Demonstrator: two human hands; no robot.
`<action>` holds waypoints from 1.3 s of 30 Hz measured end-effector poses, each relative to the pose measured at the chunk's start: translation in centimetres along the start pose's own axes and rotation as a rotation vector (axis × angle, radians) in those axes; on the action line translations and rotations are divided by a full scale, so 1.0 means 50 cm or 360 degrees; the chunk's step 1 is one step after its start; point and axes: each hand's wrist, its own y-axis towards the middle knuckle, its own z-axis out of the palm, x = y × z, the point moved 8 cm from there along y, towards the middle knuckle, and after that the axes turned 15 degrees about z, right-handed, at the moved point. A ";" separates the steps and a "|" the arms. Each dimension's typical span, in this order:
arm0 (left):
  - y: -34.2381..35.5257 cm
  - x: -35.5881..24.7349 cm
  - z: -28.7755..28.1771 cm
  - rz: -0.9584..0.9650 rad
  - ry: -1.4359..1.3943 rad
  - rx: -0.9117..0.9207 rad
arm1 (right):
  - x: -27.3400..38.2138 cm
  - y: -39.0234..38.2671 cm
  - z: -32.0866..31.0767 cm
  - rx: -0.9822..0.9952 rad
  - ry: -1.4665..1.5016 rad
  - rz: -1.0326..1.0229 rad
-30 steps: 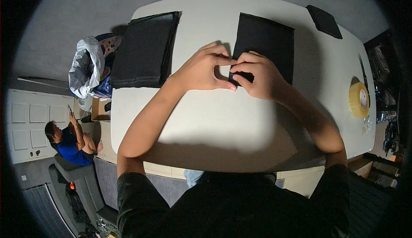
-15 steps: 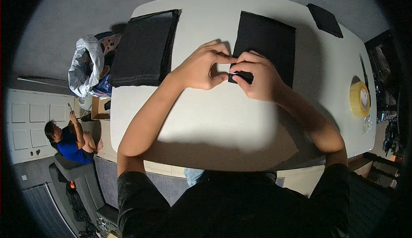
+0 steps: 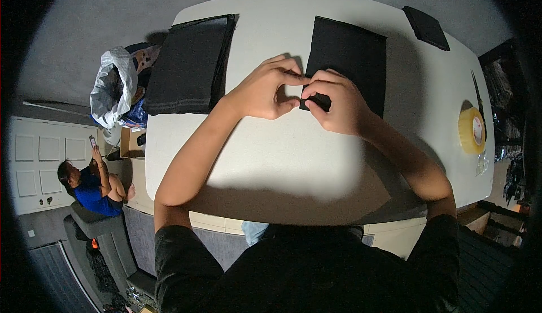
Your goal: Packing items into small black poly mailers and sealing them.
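A flat black fabric sheet (image 3: 355, 50) lies on the white table, a little right of centre. At its near left corner, both hands are working close together. My left hand (image 3: 268, 90) curves in from the left, with the tips of its thumb and index finger at the sheet's left edge, gripping it there. Over the same corner, my right hand (image 3: 339, 101) has its fingers curled and its thumb and index finger drawn in. Whatever sits between the right fingertips is hidden. Dark fabric shows through the gap under that hand.
A thick stack of black sheets (image 3: 189, 67) lies on the left of the table (image 3: 276, 160). A smaller black pile (image 3: 426, 27) is at the far right. Clear tape (image 3: 472, 130) and dark scissors (image 3: 477, 92) lie along the right edge. Beyond the left edge are a bag (image 3: 113, 84) and a seated person (image 3: 93, 191).
Right fingertips have closed in slightly at the sheet's edge, and a small white sliver seen there before no longer shows. The left hand stays put.
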 end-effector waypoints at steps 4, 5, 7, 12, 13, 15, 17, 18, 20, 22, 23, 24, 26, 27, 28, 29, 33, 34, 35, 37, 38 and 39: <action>0.003 -0.001 -0.001 0.0007 -0.0011 0.0007 | -0.003 0.001 -0.001 -0.0050 -0.0014 -0.0002; 0.003 0.000 -0.001 0.0007 -0.0011 0.0007 | -0.004 0.002 0.001 -0.0050 -0.0014 -0.0002; 0.005 -0.002 -0.004 0.0036 -0.0009 -0.0027 | -0.003 0.002 0.000 -0.0091 -0.0022 -0.0035; 0.004 0.001 0.000 -0.0004 -0.0003 -0.0012 | -0.005 0.003 0.004 -0.0056 -0.0018 0.0029; 0.003 0.001 -0.001 -0.0006 0.0027 -0.0027 | -0.006 0.003 0.006 -0.0043 -0.0034 0.0043; 0.004 -0.001 -0.002 -0.0005 0.0024 -0.0035 | -0.008 0.004 0.007 -0.0047 -0.0036 0.0034; 0.005 -0.003 -0.004 -0.0005 0.0022 -0.0043 | -0.008 0.004 0.006 -0.0049 -0.0037 0.0025; 0.005 -0.003 -0.004 -0.0006 0.0034 -0.0013 | -0.007 0.004 0.005 -0.0053 -0.0043 0.0025; 0.005 -0.004 -0.002 -0.0008 0.0047 0.0017 | -0.005 0.004 0.003 -0.0057 -0.0048 0.0025; 0.005 -0.002 -0.001 -0.0030 0.0056 0.0028 | -0.006 0.004 0.004 -0.0042 -0.0017 0.0031; 0.005 -0.003 -0.001 -0.0028 0.0057 0.0028 | -0.007 0.003 0.003 -0.0043 -0.0018 0.0030; 0.006 -0.004 -0.001 -0.0015 0.0056 0.0027 | -0.008 0.002 0.004 -0.0032 -0.0012 0.0028; 0.006 -0.006 -0.002 -0.0003 0.0056 0.0027 | -0.009 0.002 0.005 -0.0020 -0.0003 0.0025; 0.007 -0.008 -0.003 -0.0002 0.0048 0.0026 | -0.008 0.001 0.005 -0.0016 -0.0004 0.0029; 0.007 -0.009 -0.003 -0.0002 0.0039 0.0026 | -0.008 0.001 0.005 -0.0012 -0.0005 0.0033; 0.007 -0.008 -0.003 -0.0002 0.0041 0.0025 | -0.009 0.000 0.005 -0.0012 -0.0005 0.0031; 0.005 -0.007 -0.002 -0.0004 0.0030 0.0026 | 0.001 -0.002 0.000 -0.0023 0.0017 -0.0051; 0.005 -0.009 -0.004 0.0004 0.0037 0.0018 | 0.006 -0.002 -0.002 -0.0034 0.0039 -0.0076; 0.005 -0.008 -0.004 0.0005 0.0038 0.0018 | 0.006 -0.003 -0.002 -0.0035 0.0038 -0.0077; 0.005 -0.009 -0.003 0.0056 0.0035 0.0020 | 0.008 -0.005 0.000 -0.0032 -0.0017 -0.0088; 0.006 -0.007 -0.005 0.0057 0.0036 0.0019 | 0.009 -0.006 -0.001 -0.0033 -0.0018 -0.0089; 0.006 -0.006 -0.006 0.0072 0.0016 0.0018 | 0.014 -0.009 -0.004 -0.0061 -0.0044 -0.0128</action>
